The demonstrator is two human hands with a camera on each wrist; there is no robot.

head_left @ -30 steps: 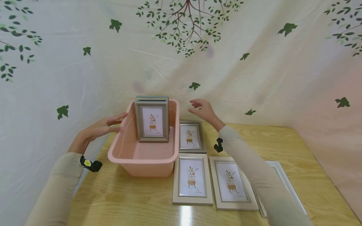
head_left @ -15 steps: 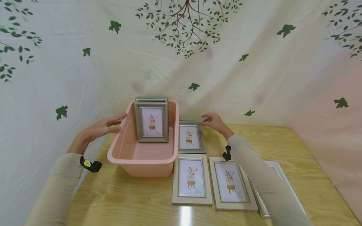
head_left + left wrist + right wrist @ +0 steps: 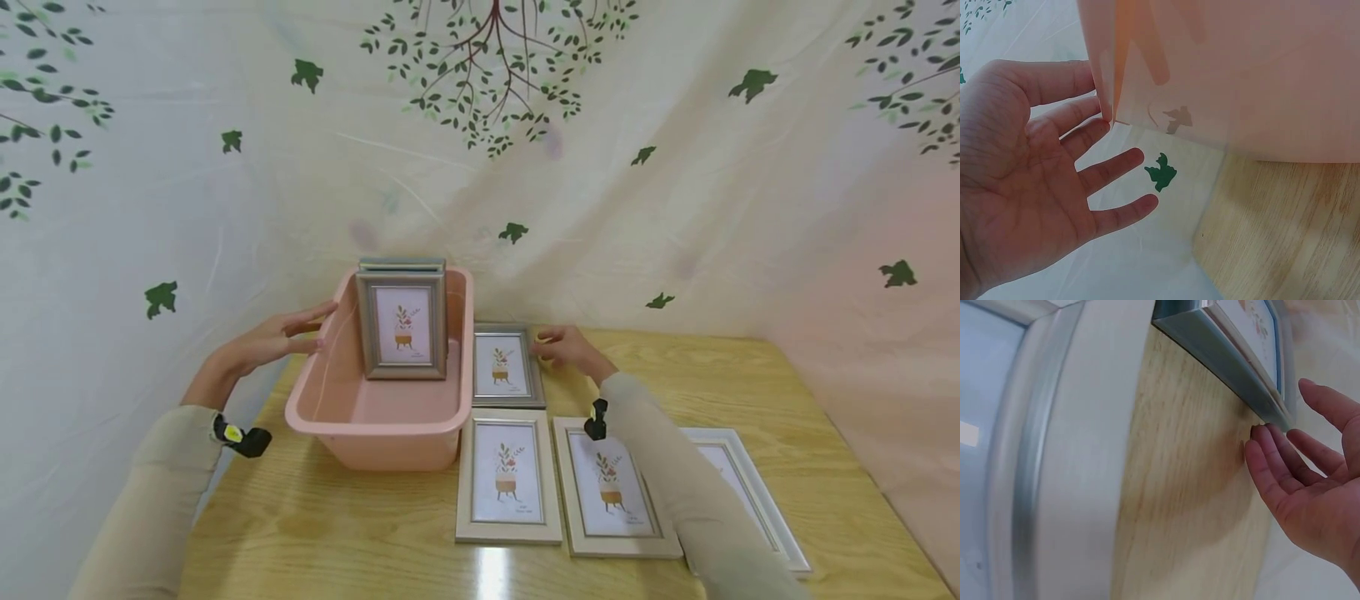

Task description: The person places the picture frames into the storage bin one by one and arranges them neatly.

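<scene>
My left hand (image 3: 270,340) rests on the left rim of a pink plastic bin (image 3: 378,428), its fingers spread and mostly straight. In the left wrist view two fingers of the left hand (image 3: 1041,162) stand free below the bin wall (image 3: 1260,81). Inside the bin lean several upright picture frames; the front one (image 3: 365,333) is grey-gold. At the right edge of a flat dark-silver picture frame (image 3: 536,371) is my right hand (image 3: 573,350), fingers loosely bent. The right wrist view shows the fingertips of that hand (image 3: 1310,487) close by the frame's side (image 3: 1229,369), low near the tabletop.
Two cream picture frames (image 3: 464,475) (image 3: 667,546) lie in the front row on the wooden table (image 3: 315,533). A white one (image 3: 772,517) lies farther right, partly under the right sleeve (image 3: 675,467). A patterned curtain (image 3: 600,208) hangs behind the table.
My right hand has come down from above beside the bin to the right edge of the dark-silver picture frame. The left hand and the bin have stayed in place.
</scene>
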